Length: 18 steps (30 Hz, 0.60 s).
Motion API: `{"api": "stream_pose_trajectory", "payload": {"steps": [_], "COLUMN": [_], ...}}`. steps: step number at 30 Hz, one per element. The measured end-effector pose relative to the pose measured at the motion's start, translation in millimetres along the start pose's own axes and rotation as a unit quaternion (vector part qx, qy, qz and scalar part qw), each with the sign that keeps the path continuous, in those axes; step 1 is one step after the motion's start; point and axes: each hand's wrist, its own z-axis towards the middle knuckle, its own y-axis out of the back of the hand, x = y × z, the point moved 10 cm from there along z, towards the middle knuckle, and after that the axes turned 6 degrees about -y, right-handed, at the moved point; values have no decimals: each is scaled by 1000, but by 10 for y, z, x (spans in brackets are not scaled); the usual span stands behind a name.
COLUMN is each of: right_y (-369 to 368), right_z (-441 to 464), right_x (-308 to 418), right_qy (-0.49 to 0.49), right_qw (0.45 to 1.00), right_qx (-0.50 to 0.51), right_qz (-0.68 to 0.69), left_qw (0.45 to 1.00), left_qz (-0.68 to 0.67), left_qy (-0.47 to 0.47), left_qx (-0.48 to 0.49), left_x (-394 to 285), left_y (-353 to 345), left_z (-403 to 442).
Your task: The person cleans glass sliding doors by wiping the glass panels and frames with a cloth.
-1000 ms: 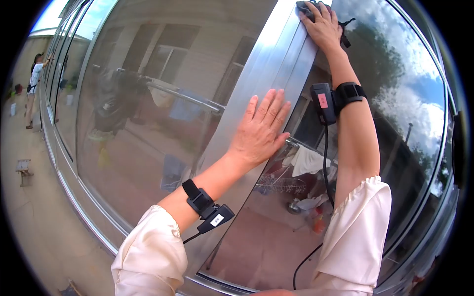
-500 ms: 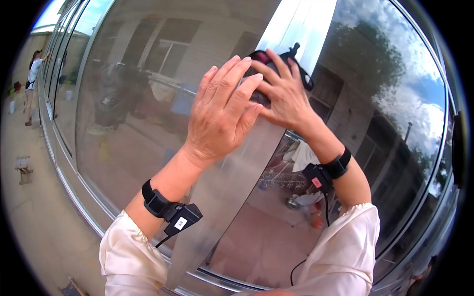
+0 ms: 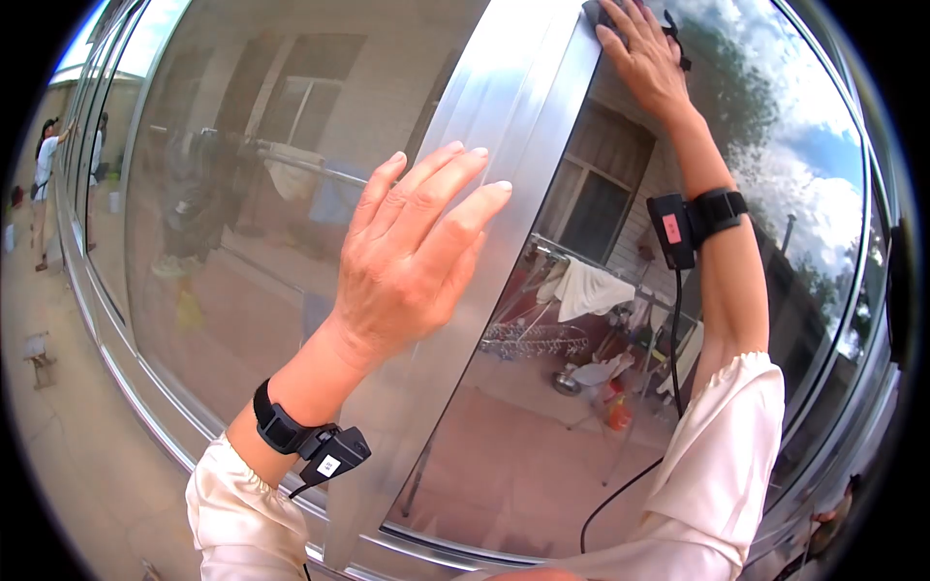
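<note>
High on the right window pane, my right hand lies over a dark pad and holds it against the glass. A black strap shows beside the fingers; most of the pad is hidden under the palm or beyond the top edge. My left hand is raised in front of the silver metal post with its fingers apart and nothing in it. Whether its fingertips touch the metal, I cannot tell. Black bands with small boxes are strapped around both forearms.
A person stands at the glass on the far left, one arm reaching to it. A small stool sits on the paved ground. Through the glass a white cloth hangs on a rack. Dark cables trail from the forearm boxes.
My right hand has moved up and to the right with the pad, from the metal post onto the right pane. My left hand has dropped slightly away from it. The view has shifted a little.
</note>
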Motion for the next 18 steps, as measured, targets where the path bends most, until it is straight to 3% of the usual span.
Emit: {"api": "stream_pose_trajectory", "payload": {"steps": [3,6,8,11,14,17,18], "right_y": [-112,-168,-45,213,346,525,597], "right_z": [483,212,-379,-1659,-2893,-4166,-4421], "right_x": [-329,-36,372,1094,1606,1866,1884], "right_qy": [-81,-31,25,82,171,255,286], "right_qw": [993,999,999,995,960,890,866], "right_qx": [44,15,-22,51,209,345,370], "right_qz": [-67,-33,-23,-17,77,156,179], "left_qw": [992,963,941,835,863,651,650], "left_qz": [-90,-174,-214,-404,-384,-622,-623], "left_qy": [56,117,105,77,63,3,3], "left_qx": [-61,-170,-240,-365,-321,-436,-435], "left_x": [-85,-287,-436,-608,-794,-718,-743], "left_y": [506,1264,1754,2032,2079,1988,1984], "left_z": [-258,-610,-902,-927,-708,-737,-712]}}
